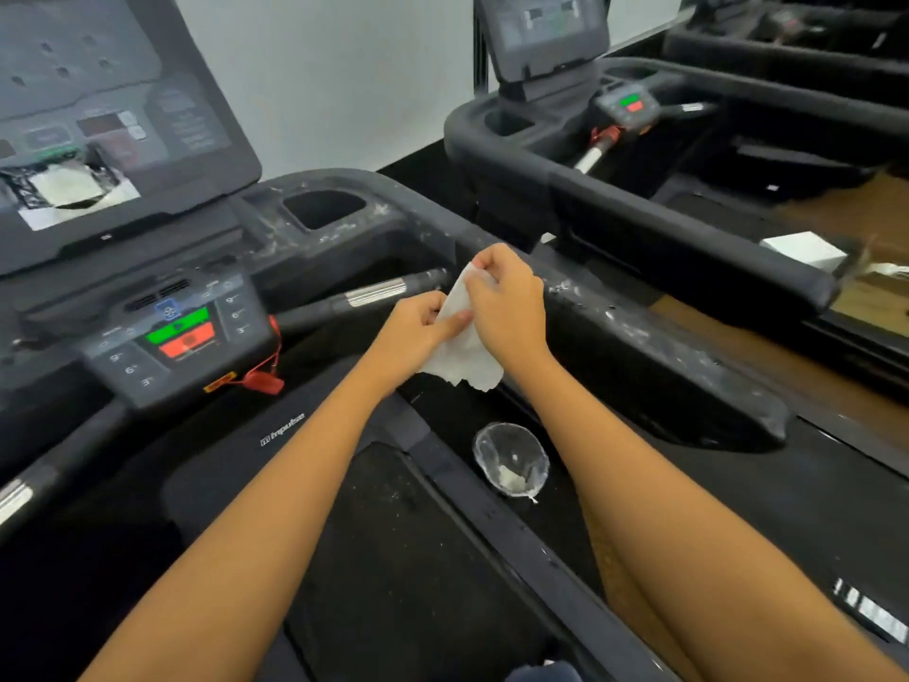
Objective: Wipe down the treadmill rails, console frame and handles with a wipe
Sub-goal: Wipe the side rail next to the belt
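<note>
Rail (pixel 654 347) matt black plastic, white-smeared; wipe (pixel 460 351) thin paper.

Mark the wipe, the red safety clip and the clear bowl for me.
wipe (pixel 462 359): head view, lower hanging part.
red safety clip (pixel 264 382): head view, clip body.
clear bowl (pixel 506 443): head view, bare inner wall.

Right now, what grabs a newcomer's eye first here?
The left hand and right hand hold a white wipe mid-frame, beside the right rail, which is streaked with white residue. Further left, the console's green and red buttons stand out; a clear bowl sits below the hands.
</note>
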